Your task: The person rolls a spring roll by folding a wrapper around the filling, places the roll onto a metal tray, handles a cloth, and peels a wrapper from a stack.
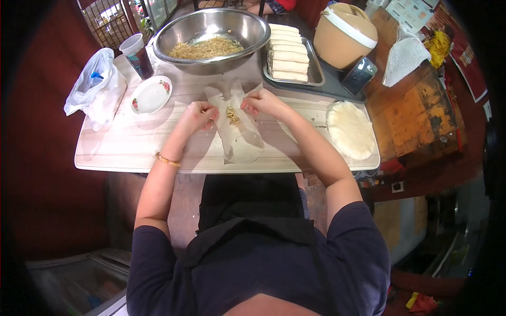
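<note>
Wrapper sheet [243, 151], thin and translucent, lies near the middle of the front edge of the surface [184, 158]; its sides are folded upward, and a small heap of shredded filling [233, 117] rests between them; the lower end of the sheet lies flat, just short of the front edge.

Left hand [203, 116]: part-closed, fingers curled, tips at the left side fold; right hand [259, 103]: part-closed, thumb and fingers drawn together, tips at the right side fold; whether either has the sheet pinched cannot be told from this view.

Metal bowl [221, 66], containing more shredded filling, stands at the far edge, beyond the hands; to its right, a metal tray [318, 75] carries a row of pale rolls [288, 58]; the tray sits on a dark board [328, 90] at the far right corner, with a lidded container [343, 42] beside it.

Round stack of wrappers [352, 131] lies at the right edge, near the front right corner; plate [152, 96], with floral marks, lies toward the left edge; cup [138, 60] stands at the far left corner; plastic bag [100, 92] lies over the left edge.
</note>
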Demonstrator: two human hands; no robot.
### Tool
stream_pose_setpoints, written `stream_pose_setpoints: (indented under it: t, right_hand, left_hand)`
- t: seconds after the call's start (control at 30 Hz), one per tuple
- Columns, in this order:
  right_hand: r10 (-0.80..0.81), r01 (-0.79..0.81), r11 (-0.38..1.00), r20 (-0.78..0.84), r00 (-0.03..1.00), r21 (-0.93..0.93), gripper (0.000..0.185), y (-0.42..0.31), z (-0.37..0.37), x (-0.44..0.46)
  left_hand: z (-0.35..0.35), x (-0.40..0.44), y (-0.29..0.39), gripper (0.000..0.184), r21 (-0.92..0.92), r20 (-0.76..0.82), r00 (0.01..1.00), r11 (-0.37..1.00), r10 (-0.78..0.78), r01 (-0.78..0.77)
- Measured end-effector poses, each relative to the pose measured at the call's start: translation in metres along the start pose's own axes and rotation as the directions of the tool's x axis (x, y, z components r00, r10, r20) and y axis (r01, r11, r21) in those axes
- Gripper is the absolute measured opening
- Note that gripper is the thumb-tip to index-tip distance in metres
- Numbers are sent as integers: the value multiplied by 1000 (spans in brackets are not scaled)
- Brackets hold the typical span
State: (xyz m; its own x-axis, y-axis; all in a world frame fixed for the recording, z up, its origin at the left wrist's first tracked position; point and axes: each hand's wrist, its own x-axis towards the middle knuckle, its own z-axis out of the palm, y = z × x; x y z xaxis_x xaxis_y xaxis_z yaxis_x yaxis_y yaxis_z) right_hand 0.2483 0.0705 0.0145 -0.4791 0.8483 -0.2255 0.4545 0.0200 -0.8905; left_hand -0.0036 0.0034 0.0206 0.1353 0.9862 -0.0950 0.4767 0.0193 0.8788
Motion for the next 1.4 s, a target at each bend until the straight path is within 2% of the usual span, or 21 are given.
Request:
stream_pose_setpoints:
  t: [0.03,0.07,0.1,0.13,0.17,0.23,0.3,0.37,0.5,0.6,0.67,0.77,0.83,1.0,1.07,1.17,1.2,1.23,1.3,1.37,1.4]
  right_hand:
    - [-165,165,975,11,986,-149,20,2,-1,-6]
    - [-322,321,901,46,945,-291,20,3,-1,-12]
    - [-322,322,901,47,945,-292,20,7,-3,-16]
    - [-460,445,802,65,886,-399,21,11,-3,-20]
    - [-583,550,673,101,806,-494,23,15,-2,-23]
    - [-568,559,703,126,813,-440,27,12,2,-31]
    - [-553,564,731,151,819,-384,32,15,4,-33]
    - [-619,622,651,170,767,-434,44,25,5,-32]
    - [-578,584,679,167,799,-444,44,25,9,-36]
    - [-550,545,747,108,828,-381,34,26,8,-36]
    - [-650,652,571,210,731,-499,26,29,6,-33]
    - [-657,677,556,244,713,-482,27,35,4,-29]
    - [-610,677,569,313,728,-467,28,24,-4,-37]
    - [-562,706,576,427,708,-412,32,15,-9,-47]
    - [-585,738,452,458,669,-502,37,17,-6,-48]
    - [-659,711,359,376,652,-604,29,16,5,-56]
    - [-661,712,355,376,649,-606,29,23,6,-49]
    - [-692,718,395,328,643,-573,26,33,7,-40]
    - [-723,726,431,276,633,-536,25,44,9,-31]
    - [-708,696,593,150,690,-404,26,47,10,-31]
    - [-710,697,592,147,689,-405,26,48,10,-29]
  left_hand:
    - [0,-1,-4,28,209,-1,986,964,167,-163]
    - [1,-1,-10,28,209,-1,986,964,167,-163]
    - [2,-2,-13,25,345,-14,904,851,428,-397]
    - [2,-2,-16,22,473,10,755,662,656,-581]
    - [3,-3,-19,22,474,6,756,664,654,-578]
    - [5,-9,-13,24,332,77,822,763,564,-554]
    - [7,-13,-8,24,369,99,850,774,517,-514]
    - [9,-15,-8,24,405,121,876,782,467,-473]
    - [15,-17,-12,29,406,78,889,800,451,-441]
    - [20,-17,-18,28,403,35,863,783,505,-474]
    - [20,-17,-21,26,403,17,836,761,549,-508]
    - [11,-22,-16,19,344,113,841,773,529,-533]
    - [2,-29,-6,21,165,275,906,913,321,-374]
    - [-3,-33,-1,30,150,318,884,902,343,-404]
    - [-2,-36,4,32,184,313,891,900,328,-396]
    - [3,-33,-4,38,293,298,902,870,312,-397]
    - [5,-31,-12,40,351,279,863,792,420,-499]
    - [6,-31,-15,43,408,268,810,700,522,-586]
    - [6,-30,-17,44,405,279,809,700,518,-588]
    - [7,-30,-17,46,399,292,806,700,515,-592]
    - [10,-31,-16,44,414,264,805,692,531,-592]
